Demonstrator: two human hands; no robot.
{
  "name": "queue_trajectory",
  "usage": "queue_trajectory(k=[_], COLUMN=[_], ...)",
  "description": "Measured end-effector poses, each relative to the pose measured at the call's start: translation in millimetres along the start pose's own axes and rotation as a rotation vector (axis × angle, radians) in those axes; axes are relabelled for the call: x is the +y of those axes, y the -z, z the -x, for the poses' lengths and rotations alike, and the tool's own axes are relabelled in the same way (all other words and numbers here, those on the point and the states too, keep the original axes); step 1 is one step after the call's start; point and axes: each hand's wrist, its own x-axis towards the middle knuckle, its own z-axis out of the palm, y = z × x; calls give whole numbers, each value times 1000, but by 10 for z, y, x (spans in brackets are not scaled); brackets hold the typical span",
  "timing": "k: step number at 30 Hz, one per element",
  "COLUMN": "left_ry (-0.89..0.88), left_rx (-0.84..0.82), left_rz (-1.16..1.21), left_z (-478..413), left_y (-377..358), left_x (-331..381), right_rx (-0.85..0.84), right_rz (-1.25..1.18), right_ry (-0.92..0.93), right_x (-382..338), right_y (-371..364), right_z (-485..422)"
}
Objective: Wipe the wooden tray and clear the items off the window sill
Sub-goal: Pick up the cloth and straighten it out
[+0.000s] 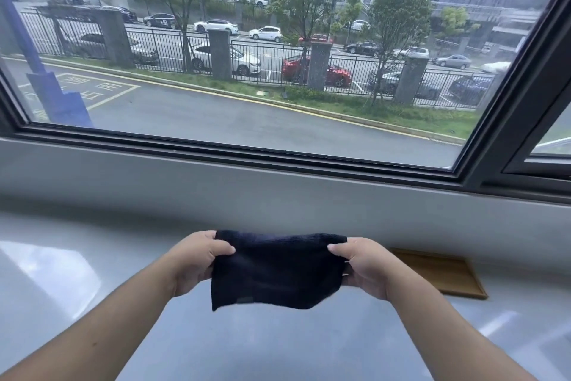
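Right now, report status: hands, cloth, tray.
Left hand and right hand both pinch the dark cloth, spread above the sill. Wooden tray lies to the right, partly behind the right hand, looks bare. Nothing in the way.

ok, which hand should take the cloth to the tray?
Right. The right hand already pinches the cloth, and the tray lies just beyond it on the sill. The left hand would likely have to cross over.

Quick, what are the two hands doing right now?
Left hand: closed, pinching the left edge of the dark cloth.
Right hand: closed, pinching the cloth's right edge.
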Motion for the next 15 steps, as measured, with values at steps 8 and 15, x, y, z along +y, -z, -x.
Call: queue_trajectory(k=[8,15], left_ry=[-75,-208], left_rx=[320,369], left_rz=[-480,-763], left_z=[-33,-38], left_y=[23,-50], left_x=[-96,-39], right_rx=[233,335], right_rz=[309,682], right_ry=[174,264], right_x=[95,172], right_y=[103,106], right_z=[-40,6])
